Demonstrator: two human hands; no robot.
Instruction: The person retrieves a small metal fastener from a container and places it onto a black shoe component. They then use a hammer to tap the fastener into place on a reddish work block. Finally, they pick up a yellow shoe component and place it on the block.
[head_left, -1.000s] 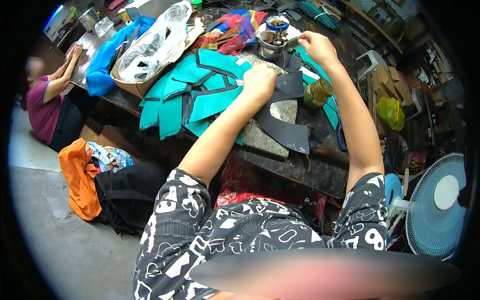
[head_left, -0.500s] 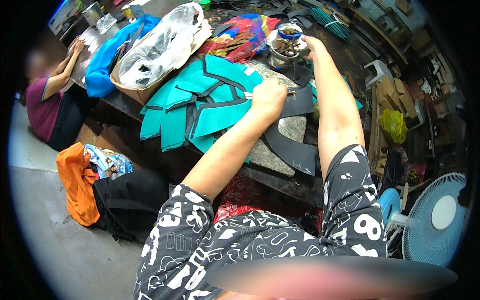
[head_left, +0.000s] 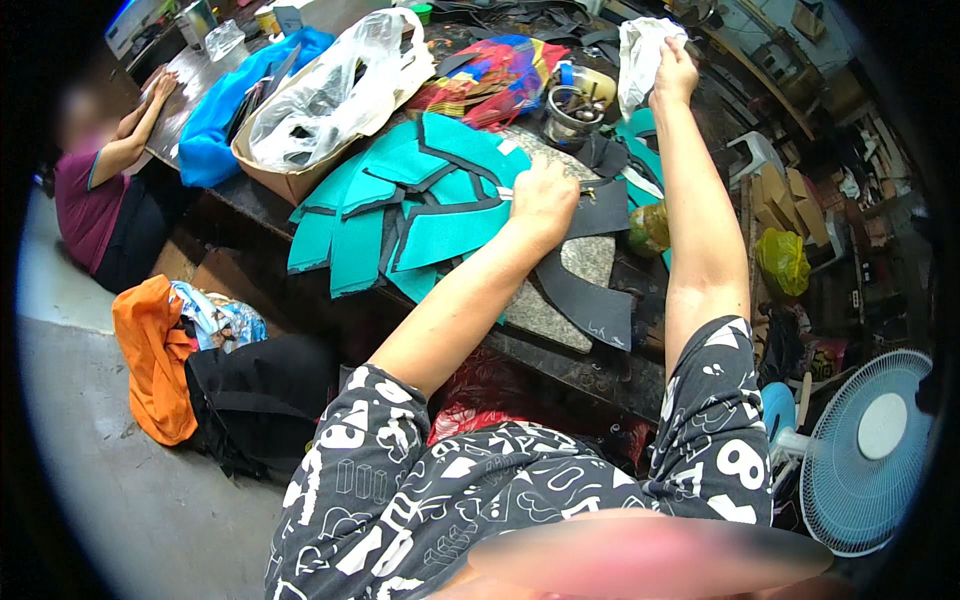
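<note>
My left hand point(head_left: 545, 205) is closed in a fist over the speckled grey board point(head_left: 587, 256). A slim pen-like tool point(head_left: 588, 191) shows at the side of the fist; most of it is hidden. Under and beside that hand lie dark grey curved cut pieces point(head_left: 590, 300). To its left is an overlapping pile of teal cut pieces point(head_left: 450, 235) with black undersides. Farther off, my right hand point(head_left: 676, 75) grips a crumpled white cloth point(head_left: 645, 65), raised beside a tin of small tools point(head_left: 572, 118).
A carton with a clear plastic bag point(head_left: 310, 115), a blue bag point(head_left: 215, 145) and a colourful plaid bag point(head_left: 510, 75) crowd the table's far left. A jar point(head_left: 650, 229) stands near my right forearm. A fan point(head_left: 880, 430) is at right; a person point(head_left: 105, 190) sits at left.
My right hand has moved up and right from the tin, and the white cloth now hangs from it, off the tin. My left fist stays at nearly the same place.
</note>
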